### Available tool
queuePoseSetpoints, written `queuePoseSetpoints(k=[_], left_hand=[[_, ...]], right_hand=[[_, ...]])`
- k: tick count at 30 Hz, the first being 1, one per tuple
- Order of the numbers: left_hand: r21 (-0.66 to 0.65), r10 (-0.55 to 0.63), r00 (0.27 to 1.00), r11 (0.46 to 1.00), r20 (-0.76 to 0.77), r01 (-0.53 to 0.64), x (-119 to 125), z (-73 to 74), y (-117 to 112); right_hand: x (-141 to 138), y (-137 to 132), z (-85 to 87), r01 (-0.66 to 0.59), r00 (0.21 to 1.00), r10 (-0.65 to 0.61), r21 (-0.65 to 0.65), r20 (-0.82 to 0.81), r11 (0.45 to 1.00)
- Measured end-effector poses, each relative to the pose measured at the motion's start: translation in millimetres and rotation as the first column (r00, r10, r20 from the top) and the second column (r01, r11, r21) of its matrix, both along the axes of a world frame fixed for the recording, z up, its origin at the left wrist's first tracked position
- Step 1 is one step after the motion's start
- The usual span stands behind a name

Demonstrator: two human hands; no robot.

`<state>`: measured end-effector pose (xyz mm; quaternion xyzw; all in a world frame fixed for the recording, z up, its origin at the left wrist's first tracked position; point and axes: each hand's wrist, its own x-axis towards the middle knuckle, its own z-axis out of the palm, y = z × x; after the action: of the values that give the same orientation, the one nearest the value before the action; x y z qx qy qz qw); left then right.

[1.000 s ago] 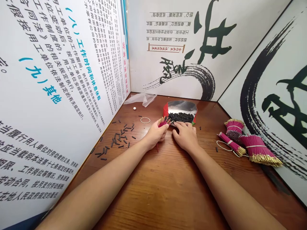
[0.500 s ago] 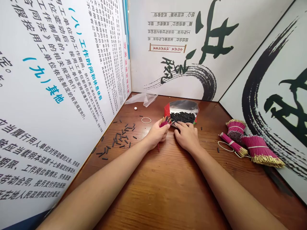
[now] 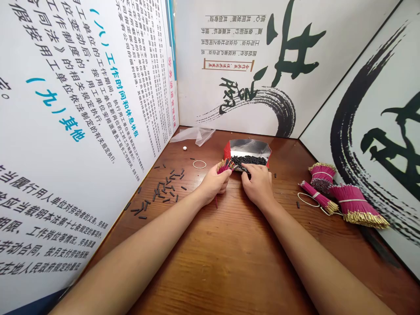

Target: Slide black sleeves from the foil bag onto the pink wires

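My left hand (image 3: pixel 212 184) is closed round a small bunch of pink wires with gold tips (image 3: pixel 223 166), the tips pointing up and away from me. My right hand (image 3: pixel 257 183) rests on the wooden table right beside it, fingers curled, pinching a short black tube (image 3: pixel 245 168) at the fingertips. Just beyond both hands lies an open red and silver packet (image 3: pixel 249 146) holding a heap of short black tubes (image 3: pixel 248 159).
Several loose black tubes (image 3: pixel 164 189) lie scattered at the left by the printed board. A rubber band (image 3: pixel 198 164), a white bead (image 3: pixel 184 148) and a clear plastic bag (image 3: pixel 195 134) lie further back. Tied pink wire bundles (image 3: pixel 348 201) and another rubber band (image 3: pixel 307 199) lie at the right.
My right hand has shifted slightly forward and curled its fingers up off the table, at the packet's mouth. My left hand and its bunch have stayed in place.
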<state>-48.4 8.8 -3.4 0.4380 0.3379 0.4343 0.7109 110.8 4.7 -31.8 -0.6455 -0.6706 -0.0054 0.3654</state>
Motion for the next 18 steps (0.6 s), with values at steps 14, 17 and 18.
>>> queuePoseSetpoints(k=[14, 17, 18], left_hand=[[0.012, -0.001, 1.000, 1.000, -0.012, 0.001, 0.5, 2.5, -1.6], [0.030, 0.008, 1.000, 1.000, -0.014, -0.008, 1.3, 3.4, -2.2], [0.037, 0.008, 1.000, 0.999, -0.012, -0.007, 1.5, 3.7, -2.4]], right_hand=[[1.7, -1.2, 2.8, -0.028, 0.906, 0.115, 0.213, -0.408, 0.977], [1.1, -1.6, 1.7, -0.048, 0.885, 0.132, 0.195, -0.446, 0.980], [0.8, -1.9, 1.8, -0.053, 0.880, 0.137, 0.192, -0.454, 0.980]])
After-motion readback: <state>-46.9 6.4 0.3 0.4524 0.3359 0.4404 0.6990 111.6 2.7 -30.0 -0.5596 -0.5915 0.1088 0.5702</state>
